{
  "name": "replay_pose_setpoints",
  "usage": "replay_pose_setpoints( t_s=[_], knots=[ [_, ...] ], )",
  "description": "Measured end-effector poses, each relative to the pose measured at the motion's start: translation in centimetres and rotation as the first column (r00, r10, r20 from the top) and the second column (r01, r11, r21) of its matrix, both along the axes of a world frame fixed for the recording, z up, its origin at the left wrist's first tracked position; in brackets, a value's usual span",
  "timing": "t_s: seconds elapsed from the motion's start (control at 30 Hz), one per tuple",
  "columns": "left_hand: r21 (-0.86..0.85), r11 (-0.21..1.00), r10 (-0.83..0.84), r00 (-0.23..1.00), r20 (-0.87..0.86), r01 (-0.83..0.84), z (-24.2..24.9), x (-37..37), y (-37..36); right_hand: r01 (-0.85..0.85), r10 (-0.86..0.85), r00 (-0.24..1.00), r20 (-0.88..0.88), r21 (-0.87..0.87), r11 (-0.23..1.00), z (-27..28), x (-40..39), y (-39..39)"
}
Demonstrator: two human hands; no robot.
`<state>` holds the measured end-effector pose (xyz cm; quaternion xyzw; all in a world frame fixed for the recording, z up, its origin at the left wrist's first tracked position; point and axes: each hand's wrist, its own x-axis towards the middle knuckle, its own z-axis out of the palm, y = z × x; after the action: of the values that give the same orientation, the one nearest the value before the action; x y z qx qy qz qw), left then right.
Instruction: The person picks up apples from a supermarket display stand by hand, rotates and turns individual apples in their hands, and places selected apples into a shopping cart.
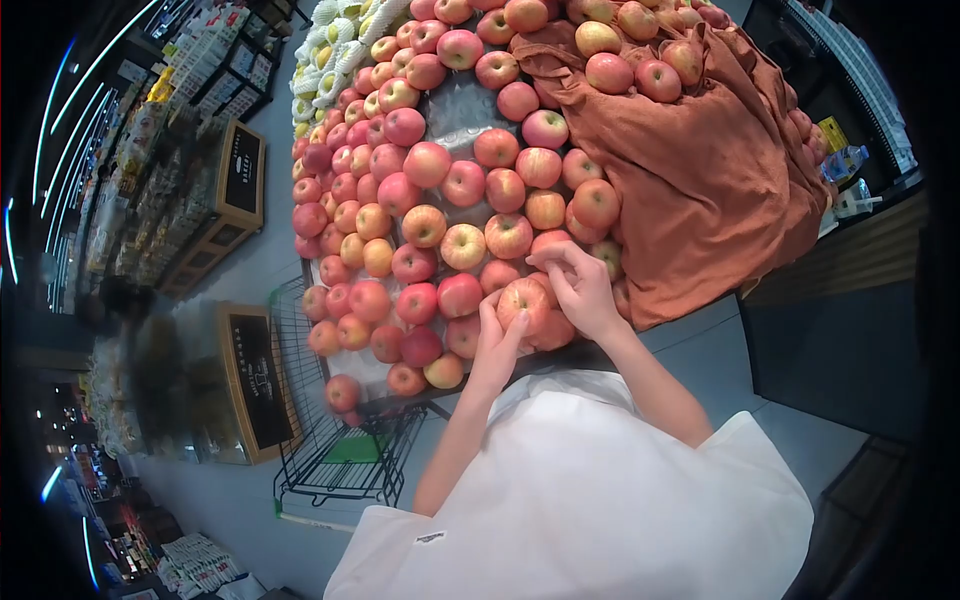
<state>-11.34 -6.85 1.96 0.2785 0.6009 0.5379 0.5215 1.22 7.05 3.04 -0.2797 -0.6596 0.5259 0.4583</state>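
Near the front edge of a display of red and yellow apples [427, 163], my left hand [497, 345] is closed round a red-yellow apple [524, 303], its thumb across the front. Just right of and above it, my right hand [578, 283] has its fingers bent and drawn together; whether anything small is between the fingertips cannot be made out. More apples lie right behind and beside both hands. A rust-coloured cloth [690, 190] drapes over the right part of the display, with several apples on top.
A green-edged wire shopping cart [345, 465] stands at the display's left front corner. Further left are wooden stands with black signs [243, 168]. Pale fruit in white foam nets [325, 55] sits at the back left. A dark counter [840, 300] is at right.
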Motion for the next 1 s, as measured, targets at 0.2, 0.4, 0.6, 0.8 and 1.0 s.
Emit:
replay_pose_setpoints(
  t_s=[0.2, 0.4, 0.6, 0.8, 1.0],
  knots=[
    [0.054, 0.991, -0.028, 0.577, -0.816, 0.125, -0.1, -1.6, 3.0, 0.17, -0.32, 0.906, 0.278, 0.452, 0.875, 3.1, 4.2, 6.6],
    [0.057, 0.997, 0.014, 0.619, -0.785, 0.051, -1.3, -2.3, 5.4, 0.115, -0.253, 0.934, 0.252, 0.457, 0.882, 2.8, 4.5, 5.6],
    [0.136, 0.989, 0.145, 0.567, -0.811, -0.057, -1.2, -2.0, 4.1, -0.002, -0.135, 0.943, 0.305, 0.408, 0.913, 1.5, 3.4, 3.3],
    [0.213, 0.977, 0.144, 0.732, -0.666, 0.001, 0.3, -2.1, 0.2, 0.03, -0.264, 0.9, 0.346, 0.556, 0.831, 3.9, 4.6, 6.2],
    [0.195, 0.977, 0.213, 0.423, -0.881, -0.086, -2.0, -6.8, -2.2, -0.054, -0.073, 0.953, 0.293, 0.401, 0.915, 3.7, 3.0, 2.5]
  ],
)
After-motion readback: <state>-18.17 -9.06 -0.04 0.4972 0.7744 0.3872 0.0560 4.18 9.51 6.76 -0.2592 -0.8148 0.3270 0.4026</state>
